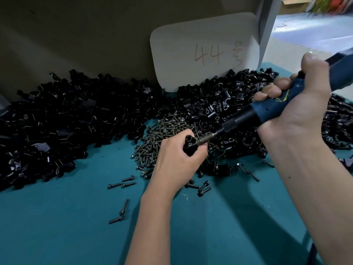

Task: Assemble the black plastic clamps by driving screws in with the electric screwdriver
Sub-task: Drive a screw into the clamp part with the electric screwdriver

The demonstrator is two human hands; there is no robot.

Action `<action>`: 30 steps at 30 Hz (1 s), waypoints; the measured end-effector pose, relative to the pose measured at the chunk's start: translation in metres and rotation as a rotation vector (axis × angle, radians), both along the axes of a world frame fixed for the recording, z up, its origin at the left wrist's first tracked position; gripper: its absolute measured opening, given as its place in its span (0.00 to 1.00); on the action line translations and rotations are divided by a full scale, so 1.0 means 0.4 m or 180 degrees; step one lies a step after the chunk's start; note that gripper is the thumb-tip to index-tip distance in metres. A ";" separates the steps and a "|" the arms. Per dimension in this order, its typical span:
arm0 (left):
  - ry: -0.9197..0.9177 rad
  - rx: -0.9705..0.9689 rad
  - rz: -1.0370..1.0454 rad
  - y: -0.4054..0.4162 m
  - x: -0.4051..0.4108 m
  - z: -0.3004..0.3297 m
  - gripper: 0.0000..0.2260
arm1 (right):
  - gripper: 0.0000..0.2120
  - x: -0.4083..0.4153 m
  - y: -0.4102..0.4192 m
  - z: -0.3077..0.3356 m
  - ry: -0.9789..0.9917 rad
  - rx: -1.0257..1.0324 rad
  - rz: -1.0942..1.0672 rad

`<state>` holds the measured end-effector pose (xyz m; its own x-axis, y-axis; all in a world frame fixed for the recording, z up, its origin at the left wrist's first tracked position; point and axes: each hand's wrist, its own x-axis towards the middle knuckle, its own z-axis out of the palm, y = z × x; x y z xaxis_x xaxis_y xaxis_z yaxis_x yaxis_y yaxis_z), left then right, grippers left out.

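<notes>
Head view: driving a screw into a clamp.
My left hand [176,161] grips the small, stiff clamp [190,145] by its body; my right hand [294,104] grasps the screwdriver [248,115].

Setting: small-parts assembly workshop, factory-type. Evidence: counter [57,217] covered in teal cloth, carrying bulk heaps of black plastic clamp parts [66,119] from 9 through 12 to 3 o'clock. Loose pile of dark screws [164,129] just above centre, strays scattered toward 6 o'clock. Blue-and-black electric screwdriver [267,109] in use at 2 o'clock. Pale card [204,50] hand-marked "44" in red leans against a plain board at 12 o'clock. Bare pale floor [305,41] visible at 1 o'clock.
</notes>
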<state>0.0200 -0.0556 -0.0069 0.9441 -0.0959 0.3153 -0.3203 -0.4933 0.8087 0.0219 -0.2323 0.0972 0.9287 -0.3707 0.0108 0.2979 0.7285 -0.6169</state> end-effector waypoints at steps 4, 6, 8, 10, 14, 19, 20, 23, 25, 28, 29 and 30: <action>0.0075 -0.0124 -0.0091 0.005 0.001 -0.002 0.13 | 0.18 0.013 -0.013 -0.017 0.0126 0.0012 -0.0040; 0.0091 -0.0141 -0.0110 0.009 0.000 -0.004 0.12 | 0.17 0.028 -0.012 -0.021 0.0110 0.0226 -0.0077; 0.0083 -0.0123 -0.0080 0.015 0.001 -0.006 0.10 | 0.16 0.039 -0.009 -0.028 0.0136 0.0498 -0.0258; 0.0054 0.0026 0.0006 0.022 0.004 -0.009 0.09 | 0.16 0.054 -0.006 -0.041 0.0214 0.0603 -0.0336; -0.0070 0.0453 0.0249 0.030 0.007 -0.013 0.08 | 0.14 0.066 0.005 -0.064 0.0315 0.0606 -0.0373; -0.0262 0.0732 0.0621 0.025 0.004 -0.011 0.13 | 0.13 0.070 0.018 -0.064 0.0285 0.0669 -0.0457; -0.0258 0.0770 0.0702 0.021 0.002 -0.011 0.12 | 0.13 0.071 0.020 -0.066 0.0293 0.0685 -0.0484; -0.0210 0.0918 0.0929 0.010 -0.003 -0.008 0.12 | 0.12 0.074 0.026 -0.080 0.0392 0.0722 -0.0548; -0.0145 0.1013 0.1063 0.008 -0.004 -0.008 0.13 | 0.10 0.076 0.031 -0.093 0.0494 0.0757 -0.0580; -0.0068 0.1062 0.1208 0.006 -0.003 -0.013 0.15 | 0.09 0.080 0.036 -0.107 0.0591 0.0829 -0.0600; -0.0069 0.1069 0.1240 0.005 -0.003 -0.014 0.15 | 0.09 0.082 0.036 -0.108 0.0598 0.0844 -0.0607; -0.0074 0.1078 0.1258 0.002 -0.002 -0.014 0.16 | 0.09 0.083 0.035 -0.110 0.0591 0.0854 -0.0615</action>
<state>0.0190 -0.0547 -0.0125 0.9220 0.1662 0.3497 -0.0725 -0.8131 0.5776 0.0550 -0.2181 0.0533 0.8183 -0.5061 -0.2725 0.3467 0.8127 -0.4683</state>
